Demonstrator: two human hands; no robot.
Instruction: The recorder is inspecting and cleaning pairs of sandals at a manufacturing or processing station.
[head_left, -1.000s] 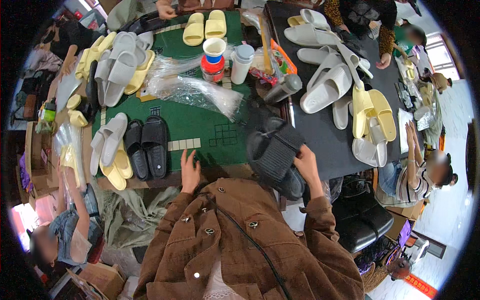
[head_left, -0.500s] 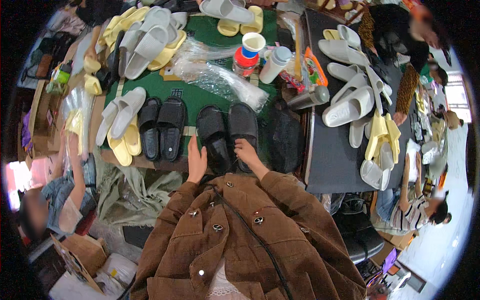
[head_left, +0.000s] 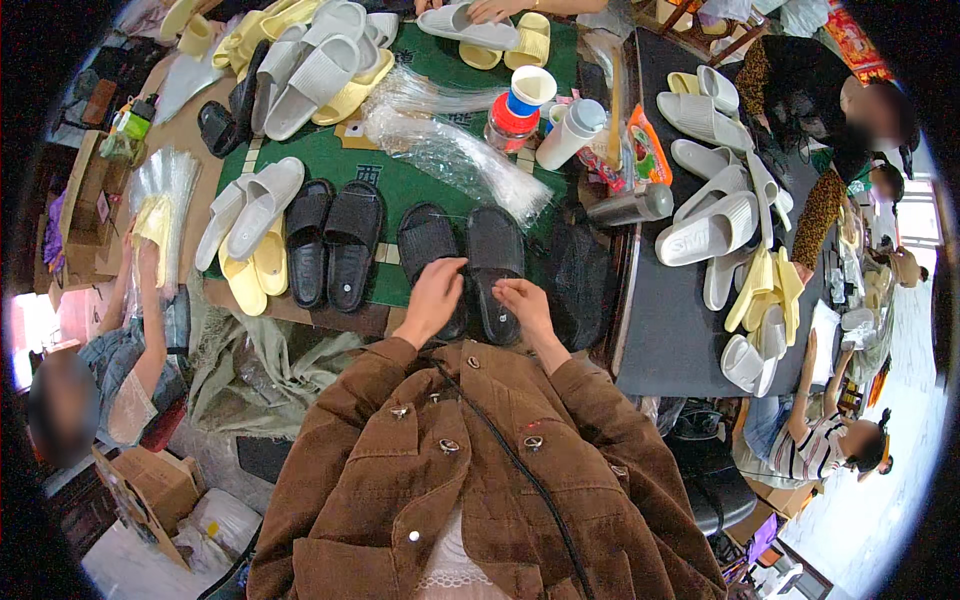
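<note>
A: Where are the hands?

B: Both rest on a black pair at the near edge of the green bench (head_left: 400, 190). The left hand (head_left: 432, 297) lies on the left slipper (head_left: 428, 245), fingers loosely spread over its heel. The right hand (head_left: 525, 300) lies on the right slipper (head_left: 494, 255), fingers curled down on the heel; I can't tell whether its grip pinches the edge.

A: What sits around them?

B: Just left, a second black pair (head_left: 333, 240), soles down. Further left, grey slippers (head_left: 250, 205) lie over yellow ones (head_left: 248, 280). Beyond, clear bags (head_left: 450, 155) spread across the mat, reaching almost to the right slipper's toe.

A: Anything crowding the right side?

B: A dark bag (head_left: 580, 270) lies just beside the right slipper. Further off stand a paper cup on a red-lidded jar (head_left: 512, 115), a white tumbler (head_left: 568, 132) and a steel flask (head_left: 630, 205) on its side.

A: And past that?

B: A dark bench (head_left: 660, 320) with more grey and yellow slippers, other people working there.
</note>
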